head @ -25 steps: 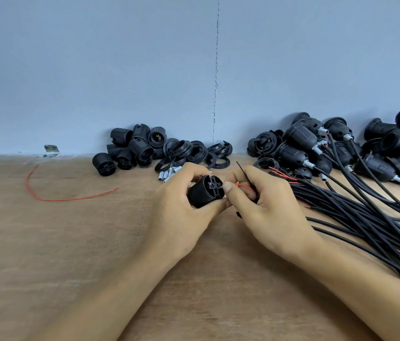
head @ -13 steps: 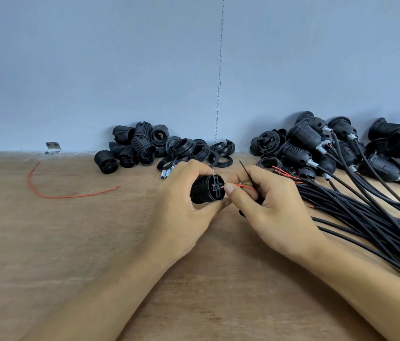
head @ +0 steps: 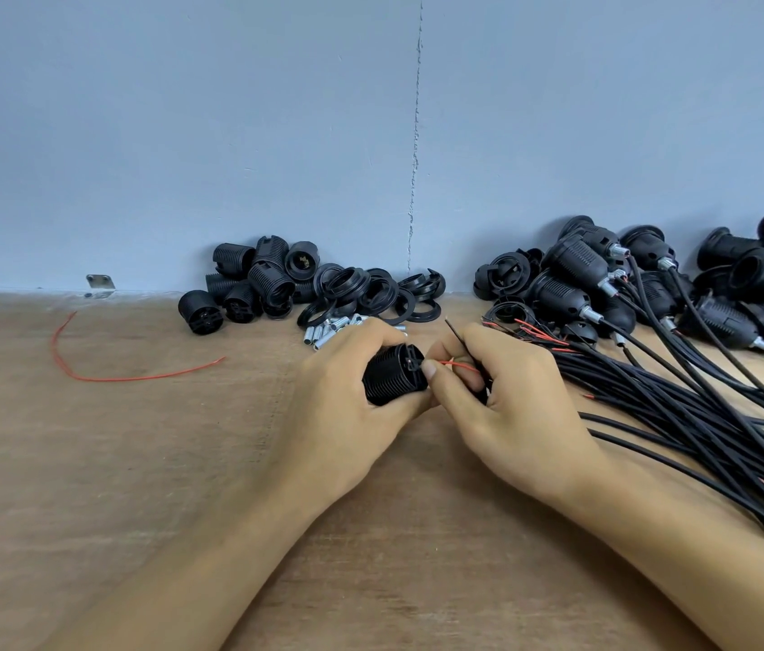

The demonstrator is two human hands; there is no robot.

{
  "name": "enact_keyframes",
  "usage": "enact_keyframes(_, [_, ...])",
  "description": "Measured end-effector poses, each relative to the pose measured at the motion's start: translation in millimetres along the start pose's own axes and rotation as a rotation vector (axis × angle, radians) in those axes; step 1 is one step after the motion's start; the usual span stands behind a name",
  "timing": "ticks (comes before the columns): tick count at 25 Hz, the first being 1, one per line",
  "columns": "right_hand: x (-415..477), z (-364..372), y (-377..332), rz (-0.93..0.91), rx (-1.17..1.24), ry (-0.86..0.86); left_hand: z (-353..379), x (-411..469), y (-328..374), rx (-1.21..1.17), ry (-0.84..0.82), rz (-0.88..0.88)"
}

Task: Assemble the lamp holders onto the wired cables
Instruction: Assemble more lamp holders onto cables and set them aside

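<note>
**Two hands, one lamp holder, mid-counter**

The left hand [head: 347, 415] grips a black ribbed lamp holder [head: 389, 385], with the fingers curled over its top and the thumb beneath. The holder lies on its side just above the counter [head: 89, 486], its terminal end turned toward the right hand [head: 516, 411]. That hand pinches a thin red core [head: 457, 365] between thumb and forefinger. The thumb tip is right at the holder's end face, and the core's free end reaches the same spot. Whether the core has entered a terminal cannot be told. A black core [head: 454, 330] sticks up and back from the same hand, and the other fingers are curled around the black cable below it.

To the right, a thick bundle of black cables [head: 699, 415] fans across the counter, some with bare red tips showing. Behind it, against the blue wall [head: 183, 133], lies a heap of wired holders [head: 577, 274]. Left of the wall's crack is a pile of loose holders [head: 253, 284], with black rings [head: 370, 293] beside it and small metal tubes [head: 326, 332] in front, near the left hand's knuckles. Well apart to the left, a loose red strand [head: 112, 377] curves over the wood. A small metal bracket [head: 99, 281] sits at the wall's foot.
</note>
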State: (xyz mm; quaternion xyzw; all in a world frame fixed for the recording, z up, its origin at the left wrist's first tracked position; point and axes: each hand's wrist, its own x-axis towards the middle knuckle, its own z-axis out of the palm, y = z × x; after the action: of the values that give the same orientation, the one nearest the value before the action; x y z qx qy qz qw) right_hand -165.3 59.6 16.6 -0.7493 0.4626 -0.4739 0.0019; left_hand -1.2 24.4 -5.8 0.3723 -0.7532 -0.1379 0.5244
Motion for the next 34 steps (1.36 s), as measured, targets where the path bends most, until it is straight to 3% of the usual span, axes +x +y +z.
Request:
enact_keyframes(7, [-3.3, 0.9, 7.2, 0.188, 0.18, -0.043, -1.6, 0.3, -1.3, 0.054, -0.035, -0.019])
enact_keyframes(22, [-4.4, -3.9, 3.8, 0.13, 0.077, -0.185, -2.9, -2.0, -0.6, 0.037, -0.109, -0.029])
enact_keyframes(34, [-5.0, -3.8, 3.3, 0.216, 0.14, -0.101, -4.1, 0.1, -2.8, 0.029, -0.085, -0.058])
